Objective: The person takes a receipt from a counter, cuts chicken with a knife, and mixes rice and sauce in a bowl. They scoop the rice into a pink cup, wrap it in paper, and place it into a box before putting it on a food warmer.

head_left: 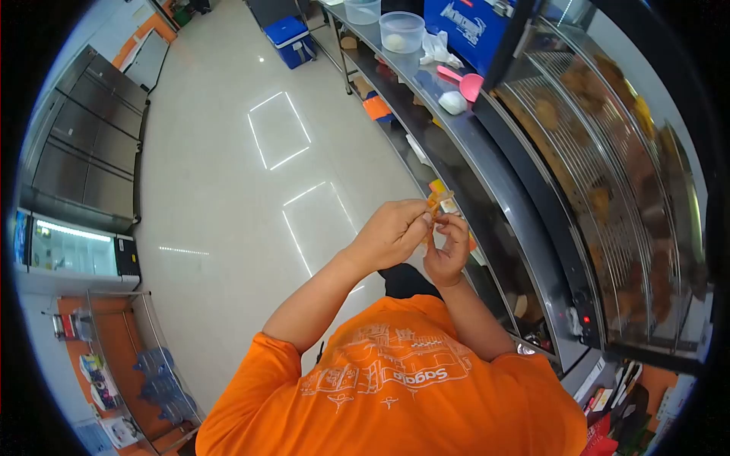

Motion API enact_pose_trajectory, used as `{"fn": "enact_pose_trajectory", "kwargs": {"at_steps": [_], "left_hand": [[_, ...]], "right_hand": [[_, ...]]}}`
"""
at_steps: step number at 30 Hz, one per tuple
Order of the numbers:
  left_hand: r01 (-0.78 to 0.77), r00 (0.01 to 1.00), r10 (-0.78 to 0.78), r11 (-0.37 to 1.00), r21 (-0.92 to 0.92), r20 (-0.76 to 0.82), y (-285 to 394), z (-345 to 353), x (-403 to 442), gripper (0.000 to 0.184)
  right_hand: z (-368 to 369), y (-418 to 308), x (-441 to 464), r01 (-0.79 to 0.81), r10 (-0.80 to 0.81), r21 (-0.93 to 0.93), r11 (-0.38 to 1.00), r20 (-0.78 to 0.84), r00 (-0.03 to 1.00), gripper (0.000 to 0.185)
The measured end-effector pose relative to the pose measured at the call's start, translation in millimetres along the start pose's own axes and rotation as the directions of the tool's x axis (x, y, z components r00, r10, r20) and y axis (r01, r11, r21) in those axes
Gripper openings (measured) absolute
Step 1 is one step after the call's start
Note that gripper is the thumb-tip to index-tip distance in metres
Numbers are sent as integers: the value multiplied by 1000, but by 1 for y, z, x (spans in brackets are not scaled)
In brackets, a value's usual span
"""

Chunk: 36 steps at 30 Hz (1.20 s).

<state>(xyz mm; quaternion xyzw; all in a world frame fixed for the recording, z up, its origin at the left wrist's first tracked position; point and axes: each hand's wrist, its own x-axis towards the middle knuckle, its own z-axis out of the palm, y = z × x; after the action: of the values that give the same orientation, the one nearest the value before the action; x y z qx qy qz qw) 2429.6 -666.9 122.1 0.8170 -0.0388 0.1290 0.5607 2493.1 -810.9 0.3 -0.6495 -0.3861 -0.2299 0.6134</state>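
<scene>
My left hand (397, 232) and my right hand (449, 254) meet in front of my chest, fingertips pinched close together. Between them is a small, thin orange-and-tan item (435, 216), partly covered by the fingers; its kind is not clear. Both hands are closed at it, the left over its upper side and the right from below. Behind the fingers, on the lower shelf, are small yellow and orange packets (437, 186). The hands are beside the edge of a steel table (487, 182).
On the table stand a lidless clear tub (403, 34), a pink scoop (469, 85), a white bundle (453, 102) and a blue cooler box (471, 26). A glass display warmer (601, 175) with wire racks of food rises at right. Another blue cooler (290, 42) sits on the tiled floor (220, 190).
</scene>
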Motion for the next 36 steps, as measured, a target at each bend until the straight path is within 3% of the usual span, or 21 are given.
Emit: {"fn": "enact_pose_trajectory", "kwargs": {"at_steps": [3, 5, 7, 10, 12, 15, 17, 19, 20, 21, 22, 23, 24, 26, 30, 33, 36], "left_hand": [[-7, 1000, 7, 1000, 1, 22, -50, -50, 75, 22], [-81, 994, 72, 991, 105, 81, -84, -82, 132, 23], [-31, 993, 23, 997, 66, 116, -119, -115, 198, 24], [39, 995, -37, 999, -22, 92, -153, -162, 279, 26], [-7, 993, -8, 992, 129, 114, -173, -199, 334, 30], [-9, 996, -3, 990, 141, 88, -209, -242, 412, 35], [-28, 994, 14, 991, 128, 109, -239, -264, 464, 35], [-101, 986, 71, 973, 208, 148, -279, -284, 526, 37], [-161, 977, 113, 947, 279, 180, -300, -291, 555, 39], [-179, 968, 124, 951, 253, 217, -312, -298, 577, 39], [-70, 975, 3, 954, 292, 222, -321, -305, 598, 41], [34, 968, -114, 942, 335, 223, -330, -311, 616, 44], [10, 960, -97, 949, 314, 262, -342, -317, 631, 44], [127, 891, -238, 948, 290, 387, -366, -329, 658, 42], [118, 860, -229, 958, 260, 455, -429, -335, 695, 38], [205, 818, -261, 965, 164, 512, -444, -346, 710, 43], [178, 813, -139, 984, -14, 566, -448, -356, 710, 55]], "right_hand": [[67, 70, 39, 12, -5, 97, 995, -70, 998, 42], [113, 123, 67, 30, 24, 245, 969, -214, 977, 52], [157, 181, 116, 46, -10, 166, 985, -214, 977, 57], [211, 235, 182, 55, -12, 141, 989, -294, 956, 51], [245, 269, 227, 44, 23, 173, 984, -370, 929, 42], [275, 313, 284, -99, 105, 35, 994, -390, 915, 37], [284, 327, 333, -101, 77, -33, 994, -433, 898, 29], [286, 352, 369, -104, -21, -378, 920, -312, 950, 21], [289, 365, 388, -122, -21, -409, 904, -328, 945, 21], [292, 379, 406, -32, -114, -502, 864, -258, 959, 15], [295, 394, 419, 58, -197, -586, 808, -176, 965, 10], [299, 408, 427, 36, -194, -621, 783, -189, 963, 10], [303, 422, 435, 22, -126, -636, 772, -118, 985, 9], [315, 444, 447, 12, -27, -672, 740, -12, 1000, 7], [338, 472, 454, -75, 183, -768, 636, 55, 982, 12], [346, 488, 455, -85, 239, -802, 592, 73, 968, 14], [356, 485, 457, -160, 294, -826, 540, 7, 956, 16]]}}
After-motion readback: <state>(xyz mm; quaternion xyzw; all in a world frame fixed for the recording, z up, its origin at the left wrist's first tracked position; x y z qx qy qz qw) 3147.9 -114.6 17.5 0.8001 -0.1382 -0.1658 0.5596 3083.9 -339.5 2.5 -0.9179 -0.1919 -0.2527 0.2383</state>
